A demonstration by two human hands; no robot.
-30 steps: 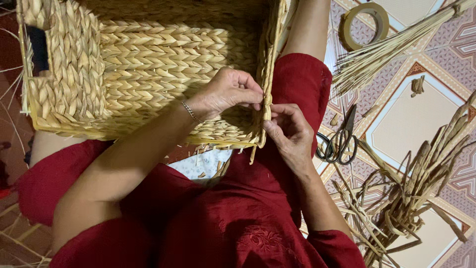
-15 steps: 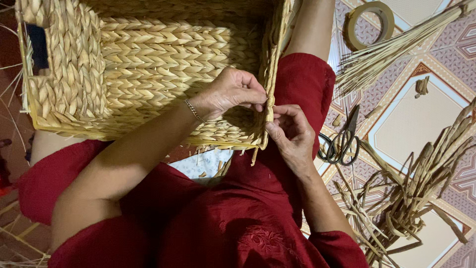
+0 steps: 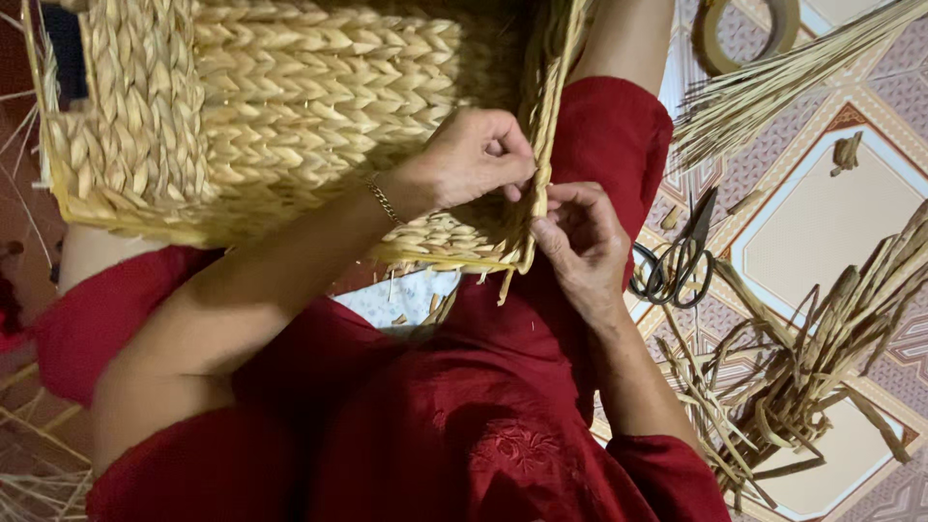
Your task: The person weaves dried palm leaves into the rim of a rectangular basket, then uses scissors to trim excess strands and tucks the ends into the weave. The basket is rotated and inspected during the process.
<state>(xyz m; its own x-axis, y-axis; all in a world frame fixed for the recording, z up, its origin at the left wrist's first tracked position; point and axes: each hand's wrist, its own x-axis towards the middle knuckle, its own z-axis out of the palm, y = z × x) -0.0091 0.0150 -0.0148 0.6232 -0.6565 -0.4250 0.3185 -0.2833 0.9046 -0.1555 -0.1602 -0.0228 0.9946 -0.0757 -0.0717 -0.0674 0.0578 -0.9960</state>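
Straw-woven rectangular tan basket (image 3: 290, 116) fills upper left, resting on our lap. Left hand (image 3: 478, 155) and right hand (image 3: 580, 242), both closed, pinch rim strand at basket's lower-right corner; loose grip risks weave slackening. Black scissors (image 3: 677, 266) on floor centre right.

Scissors (image 3: 677, 266) right of basket (image 3: 290, 116)
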